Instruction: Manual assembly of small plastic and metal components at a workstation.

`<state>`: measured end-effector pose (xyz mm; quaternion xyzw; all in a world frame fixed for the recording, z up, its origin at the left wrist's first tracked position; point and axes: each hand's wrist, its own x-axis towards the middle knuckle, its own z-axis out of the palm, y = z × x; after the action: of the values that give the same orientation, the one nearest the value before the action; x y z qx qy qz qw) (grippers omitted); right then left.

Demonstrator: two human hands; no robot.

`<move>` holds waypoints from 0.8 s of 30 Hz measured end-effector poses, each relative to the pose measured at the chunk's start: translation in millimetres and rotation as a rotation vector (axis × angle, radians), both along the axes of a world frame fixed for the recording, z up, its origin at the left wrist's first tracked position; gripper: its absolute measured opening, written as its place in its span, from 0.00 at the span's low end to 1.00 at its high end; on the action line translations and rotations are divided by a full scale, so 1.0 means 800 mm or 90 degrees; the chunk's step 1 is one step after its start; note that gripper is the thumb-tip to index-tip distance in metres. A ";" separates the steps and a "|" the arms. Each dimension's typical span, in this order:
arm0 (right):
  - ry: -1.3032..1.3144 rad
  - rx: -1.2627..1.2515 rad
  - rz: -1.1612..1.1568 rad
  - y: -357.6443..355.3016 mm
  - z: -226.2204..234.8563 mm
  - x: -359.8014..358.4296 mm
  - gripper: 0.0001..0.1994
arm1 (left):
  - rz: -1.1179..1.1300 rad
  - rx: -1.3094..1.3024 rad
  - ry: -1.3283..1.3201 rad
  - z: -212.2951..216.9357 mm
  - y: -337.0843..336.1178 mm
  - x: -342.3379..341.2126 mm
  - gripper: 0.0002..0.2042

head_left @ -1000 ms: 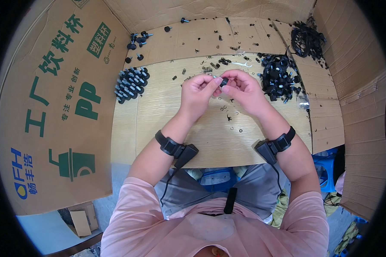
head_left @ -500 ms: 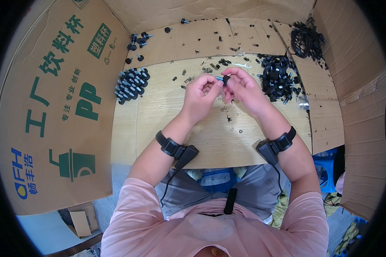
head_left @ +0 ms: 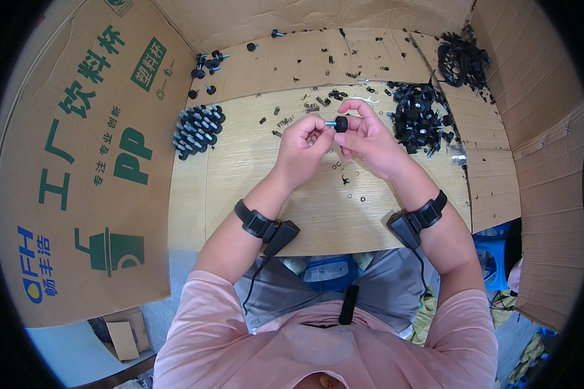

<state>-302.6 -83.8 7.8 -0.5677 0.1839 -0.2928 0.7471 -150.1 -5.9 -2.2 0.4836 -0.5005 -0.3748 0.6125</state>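
Between my two hands, above the wooden tabletop, is a screw with a wide round black head [head_left: 341, 124] and a thin bluish metal shank pointing left. My right hand [head_left: 368, 139] grips the black head with thumb and fingers; its index finger stretches out above. The thumb and index finger of my left hand [head_left: 307, 139] are pinched at the shank's end, and its other fingers curl in. Whether a small part also sits in the left hand is hidden. Small springs [head_left: 313, 107] and thin rings [head_left: 336, 166] lie scattered around the hands.
At the left, several black-headed screws [head_left: 198, 131] stand in a tight group, shanks up. A heap of black parts [head_left: 422, 117] lies at the right, near a tangle of black strips [head_left: 464, 61]. A white, wrench-shaped piece [head_left: 365, 100] lies behind my hands. Cardboard walls [head_left: 97, 149] enclose the table.
The screw has turned so its black head shows more fully and its shank points straight left. My right fingers have shifted around the head, and the left fingertips have slid lower along the shank.
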 end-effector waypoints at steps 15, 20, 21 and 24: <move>-0.098 0.073 0.081 -0.003 0.000 -0.001 0.19 | 0.028 0.032 0.023 0.010 0.002 0.000 0.03; -0.107 0.030 0.006 -0.001 -0.003 0.002 0.22 | 0.016 0.033 0.050 0.005 0.000 0.001 0.03; -0.107 0.030 0.005 -0.003 -0.002 0.001 0.22 | 0.016 0.033 0.050 0.005 0.000 0.001 0.03; -0.044 0.044 0.012 -0.008 -0.002 -0.001 0.18 | 0.014 0.034 0.029 0.004 0.000 0.001 0.04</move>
<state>-303.1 -90.6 6.5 -0.5329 0.1630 -0.2987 0.7748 -149.3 -6.1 1.2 0.4969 -0.4710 -0.3924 0.6143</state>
